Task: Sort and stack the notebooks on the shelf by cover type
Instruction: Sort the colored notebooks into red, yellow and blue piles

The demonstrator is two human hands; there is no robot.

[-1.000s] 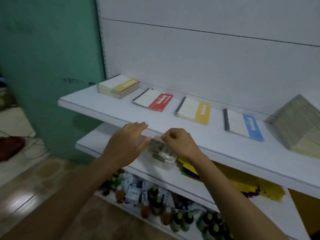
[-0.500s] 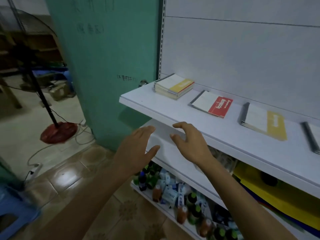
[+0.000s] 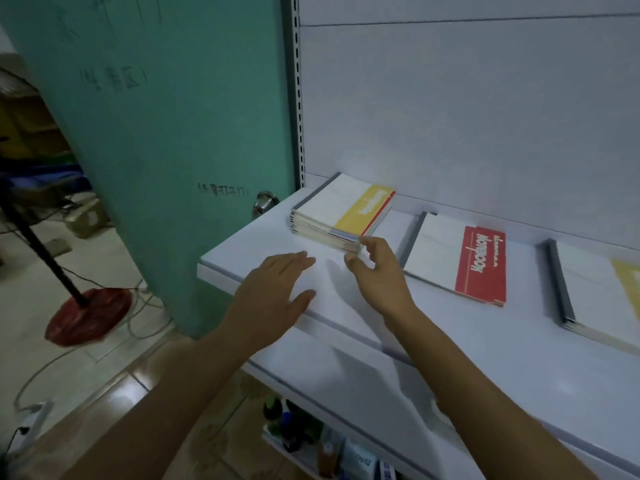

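Head view: the stack [image 3: 341,216] lies at the shelf's [image 3: 249,247] left end. The right hand [image 3: 379,271], thumb and fingers [image 3: 367,241] apart, touches its near corner. The left hand [image 3: 273,292] is flat and empty. A one-cornered lift could fan it off the edge.

Teal door [image 3: 166,150] with a metal knob [image 3: 265,202], white back panel [image 3: 467,116], brown tiled floor [image 3: 86,393], red-based fan stand [image 3: 88,315], dim light

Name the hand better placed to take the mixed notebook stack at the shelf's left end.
Right. The right hand has its fingers at the near corner of the stack; the left hand is spread flat over the shelf, short of it.
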